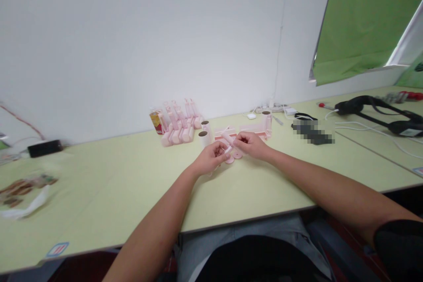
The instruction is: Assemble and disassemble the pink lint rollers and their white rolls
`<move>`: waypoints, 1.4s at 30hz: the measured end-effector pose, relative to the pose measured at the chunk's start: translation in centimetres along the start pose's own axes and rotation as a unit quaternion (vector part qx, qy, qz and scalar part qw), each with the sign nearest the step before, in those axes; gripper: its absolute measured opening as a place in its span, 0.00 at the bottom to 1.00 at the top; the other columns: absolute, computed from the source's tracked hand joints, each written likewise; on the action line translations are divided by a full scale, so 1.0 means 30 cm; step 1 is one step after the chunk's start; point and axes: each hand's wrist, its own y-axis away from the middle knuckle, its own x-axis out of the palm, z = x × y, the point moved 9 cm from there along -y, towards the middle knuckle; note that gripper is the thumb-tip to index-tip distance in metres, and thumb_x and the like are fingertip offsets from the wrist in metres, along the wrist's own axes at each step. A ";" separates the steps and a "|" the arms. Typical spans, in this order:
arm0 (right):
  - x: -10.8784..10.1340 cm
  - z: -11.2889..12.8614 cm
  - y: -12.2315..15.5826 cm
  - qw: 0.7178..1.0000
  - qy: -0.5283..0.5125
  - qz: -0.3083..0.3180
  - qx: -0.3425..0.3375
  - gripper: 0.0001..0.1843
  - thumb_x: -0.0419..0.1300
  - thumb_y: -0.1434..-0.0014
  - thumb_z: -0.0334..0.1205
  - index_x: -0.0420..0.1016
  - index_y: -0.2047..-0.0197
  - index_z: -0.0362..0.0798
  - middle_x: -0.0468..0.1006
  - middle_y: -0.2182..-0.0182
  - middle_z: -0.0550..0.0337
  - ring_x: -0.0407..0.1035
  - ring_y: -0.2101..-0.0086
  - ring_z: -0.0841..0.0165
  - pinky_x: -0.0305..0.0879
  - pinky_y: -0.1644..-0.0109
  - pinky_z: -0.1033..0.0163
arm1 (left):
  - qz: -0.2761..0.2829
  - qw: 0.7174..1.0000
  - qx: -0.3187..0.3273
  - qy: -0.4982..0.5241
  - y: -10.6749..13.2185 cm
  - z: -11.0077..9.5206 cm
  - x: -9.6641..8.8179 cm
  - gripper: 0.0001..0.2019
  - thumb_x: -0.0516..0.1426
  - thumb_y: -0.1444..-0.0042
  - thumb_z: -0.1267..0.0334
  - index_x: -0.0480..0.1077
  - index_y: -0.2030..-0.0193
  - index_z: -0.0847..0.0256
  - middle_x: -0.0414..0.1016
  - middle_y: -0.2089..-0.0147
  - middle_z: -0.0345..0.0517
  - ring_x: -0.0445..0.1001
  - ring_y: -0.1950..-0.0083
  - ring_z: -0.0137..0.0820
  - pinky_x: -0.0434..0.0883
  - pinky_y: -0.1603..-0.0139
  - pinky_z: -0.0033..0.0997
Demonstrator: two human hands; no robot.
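Near the middle of the table, my left hand [211,157] is closed around a small pale pink tube [227,136], which tilts up between my two hands. My right hand [250,144] pinches at the tube's right side; the fingertips partly hide it. Just below the hands lie two flat pink discs [237,155]. Behind my fingers sits a pink tray-like part [261,135], partly covered by my right hand. Two rolls with brown cores, the nearer roll [204,140] among them, stand left of my left hand.
Several pink assembled pieces [178,134] stand in rows by the wall, beside a yellow and red box [156,122]. Another roll [266,120] stands behind right. Cables, a power strip [271,109] and a black headset [380,114] are right; a black phone-like object [45,148] is left.
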 end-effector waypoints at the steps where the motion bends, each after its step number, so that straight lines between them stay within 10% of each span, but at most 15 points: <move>1: 0.001 -0.011 -0.002 1.000 -0.017 0.001 0.013 0.16 0.57 0.41 0.50 0.68 0.70 0.44 0.65 0.77 0.65 0.57 0.75 0.73 0.52 0.72 0.68 | -0.003 1.000 0.001 -0.003 0.000 0.000 -0.001 0.18 0.60 0.46 0.49 0.66 0.57 0.62 0.63 0.74 0.34 0.62 0.76 0.22 0.57 0.75 0.23; 17: 0.150 -0.080 0.077 0.907 -0.275 0.221 0.231 0.17 0.57 0.39 0.54 0.68 0.58 0.48 0.79 0.69 0.57 0.74 0.74 0.69 0.70 0.74 0.68 | 0.068 0.997 0.029 -0.023 0.017 -0.064 0.039 0.20 0.59 0.45 0.49 0.70 0.55 0.64 0.62 0.73 0.37 0.60 0.72 0.24 0.58 0.71 0.25; 31: 0.164 -0.002 0.109 0.826 -0.427 0.312 0.192 0.21 0.61 0.40 0.50 0.62 0.50 0.48 0.80 0.66 0.53 0.76 0.72 0.67 0.73 0.68 0.62 | 0.059 0.997 0.039 -0.018 0.015 -0.070 0.024 0.20 0.58 0.45 0.48 0.70 0.56 0.65 0.67 0.70 0.40 0.64 0.70 0.26 0.61 0.68 0.26; 42: 0.197 -0.010 0.116 0.848 -0.392 0.289 0.210 0.22 0.64 0.43 0.50 0.64 0.52 0.47 0.79 0.68 0.56 0.76 0.71 0.67 0.73 0.68 0.63 | 0.036 0.998 0.050 -0.009 0.018 -0.087 0.046 0.21 0.58 0.46 0.46 0.73 0.56 0.64 0.75 0.65 0.47 0.70 0.66 0.31 0.66 0.65 0.30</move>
